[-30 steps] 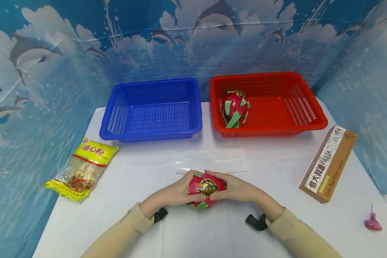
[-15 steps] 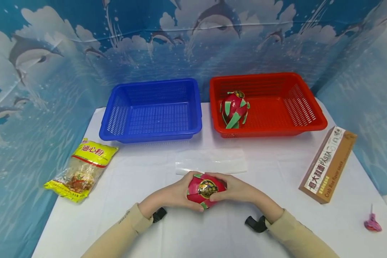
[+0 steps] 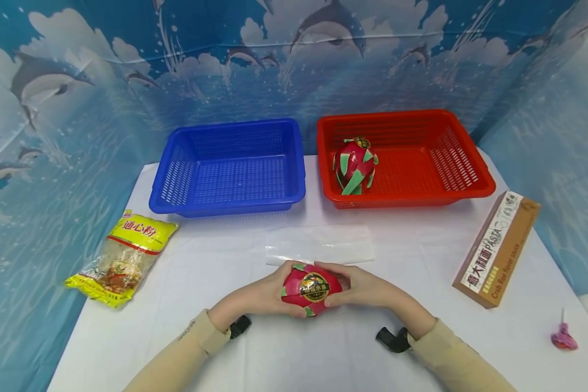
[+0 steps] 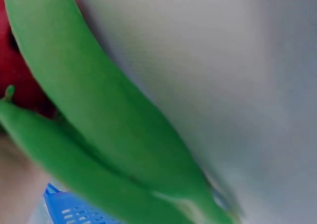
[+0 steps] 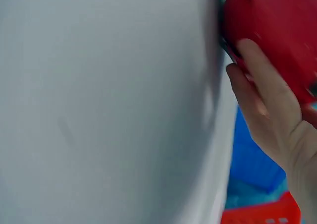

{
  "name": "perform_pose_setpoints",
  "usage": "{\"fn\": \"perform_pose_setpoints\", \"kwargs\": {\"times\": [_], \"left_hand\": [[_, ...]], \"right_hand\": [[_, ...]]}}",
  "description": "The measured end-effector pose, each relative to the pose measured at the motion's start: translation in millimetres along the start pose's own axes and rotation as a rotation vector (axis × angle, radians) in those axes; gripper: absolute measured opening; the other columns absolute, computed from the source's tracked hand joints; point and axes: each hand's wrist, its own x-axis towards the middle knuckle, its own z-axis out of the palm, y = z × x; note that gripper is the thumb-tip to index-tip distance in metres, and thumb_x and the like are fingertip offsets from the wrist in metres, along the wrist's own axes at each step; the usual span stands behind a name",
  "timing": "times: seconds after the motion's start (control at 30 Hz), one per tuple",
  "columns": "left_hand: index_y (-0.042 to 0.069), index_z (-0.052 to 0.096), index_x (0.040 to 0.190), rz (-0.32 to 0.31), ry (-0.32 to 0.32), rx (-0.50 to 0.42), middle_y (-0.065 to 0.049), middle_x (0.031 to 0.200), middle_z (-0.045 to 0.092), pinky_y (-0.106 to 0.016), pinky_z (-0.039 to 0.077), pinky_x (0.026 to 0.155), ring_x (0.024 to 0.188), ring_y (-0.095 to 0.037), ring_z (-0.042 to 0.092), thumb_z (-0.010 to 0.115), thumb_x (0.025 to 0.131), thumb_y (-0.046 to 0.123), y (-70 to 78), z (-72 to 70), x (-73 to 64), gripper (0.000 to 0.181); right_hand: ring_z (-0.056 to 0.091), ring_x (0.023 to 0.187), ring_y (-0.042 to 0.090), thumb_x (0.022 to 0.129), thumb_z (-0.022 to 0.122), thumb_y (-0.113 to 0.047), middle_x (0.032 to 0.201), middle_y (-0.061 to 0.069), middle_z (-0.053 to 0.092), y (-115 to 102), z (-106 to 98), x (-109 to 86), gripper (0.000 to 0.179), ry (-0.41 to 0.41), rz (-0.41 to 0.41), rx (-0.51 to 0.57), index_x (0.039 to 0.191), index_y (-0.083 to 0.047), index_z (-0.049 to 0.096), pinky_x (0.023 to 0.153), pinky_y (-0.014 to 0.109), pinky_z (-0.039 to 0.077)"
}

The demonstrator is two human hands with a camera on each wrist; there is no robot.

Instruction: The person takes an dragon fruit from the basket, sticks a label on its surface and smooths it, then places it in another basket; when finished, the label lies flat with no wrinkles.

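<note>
Both hands hold a red dragon fruit (image 3: 307,283) low over the front middle of the white table, its black-and-gold label turned up toward the head camera. My left hand (image 3: 273,293) grips the fruit's left side, thumb along the near edge. On the opposite side my right hand (image 3: 365,287) grips it, index finger over the far edge and thumb beside the label. Long green leaf tips (image 4: 94,90) of the fruit fill much of the left wrist view. In the right wrist view, right-hand fingers (image 5: 270,80) lie against the red skin.
A blue basket (image 3: 225,208) and a red basket (image 3: 411,197) stand at the back; the red one contains another dragon fruit (image 3: 356,163). A clear plastic bag (image 3: 318,243) lies ahead of the hands. Macaroni bag (image 3: 127,256) left; pasta box (image 3: 497,250) and lollipop (image 3: 563,337) right.
The dragon fruit has turned a little between the hands, its label now more squarely upward. The left thumb has slid off the fruit's front toward its near edge.
</note>
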Motion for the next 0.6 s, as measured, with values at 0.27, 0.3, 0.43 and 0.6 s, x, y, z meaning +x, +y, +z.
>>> {"fn": "perform_pose_setpoints", "kwargs": {"times": [0.27, 0.3, 0.43, 0.6], "left_hand": [[0.023, 0.027, 0.143, -0.013, 0.018, 0.003, 0.004, 0.128, 0.052, -0.025, 0.05, 0.093, 0.117, -0.011, 0.054, 0.082, 0.08, 0.037, 0.5, 0.3, -0.2, 0.085], [0.023, 0.027, 0.143, -0.015, 0.019, 0.003, 0.004, 0.128, 0.053, -0.025, 0.051, 0.093, 0.117, -0.011, 0.054, 0.082, 0.08, 0.036, 0.8, 0.5, -0.4, 0.085], [0.023, 0.028, 0.143, -0.023, 0.021, -0.006, 0.004, 0.128, 0.053, -0.024, 0.051, 0.091, 0.117, -0.011, 0.054, 0.082, 0.08, 0.036, 1.5, 1.3, -0.6, 0.085], [0.024, 0.028, 0.144, -0.035, 0.028, -0.012, 0.004, 0.128, 0.054, -0.026, 0.052, 0.091, 0.117, -0.012, 0.054, 0.082, 0.079, 0.037, 1.6, 1.4, -1.4, 0.086]], "right_hand": [[0.053, 0.129, 0.037, 0.092, 0.069, -0.025, 0.143, 0.016, 0.054, -14.6, -48.4, -30.7, 0.063, 0.126, -0.124, -0.051, 0.147, -0.008, 0.044, 0.098, 0.047, 0.052], [0.056, 0.127, 0.032, 0.093, 0.067, -0.026, 0.142, 0.013, 0.055, -17.8, -58.2, -37.5, 0.06, 0.181, -0.118, -0.072, 0.147, -0.011, 0.045, 0.098, 0.043, 0.052], [0.063, 0.117, 0.01, 0.099, 0.059, -0.026, 0.139, 0.001, 0.059, -25.8, -102.9, -65.6, 0.05, 0.404, -0.078, -0.053, 0.146, -0.017, 0.046, 0.094, 0.021, 0.051], [0.067, 0.104, 0.001, 0.101, 0.055, -0.016, 0.125, -0.011, 0.066, -20.2, -160.5, -91.7, 0.04, 0.63, -0.135, 0.205, 0.14, -0.012, 0.051, 0.085, 0.011, 0.051]]}}
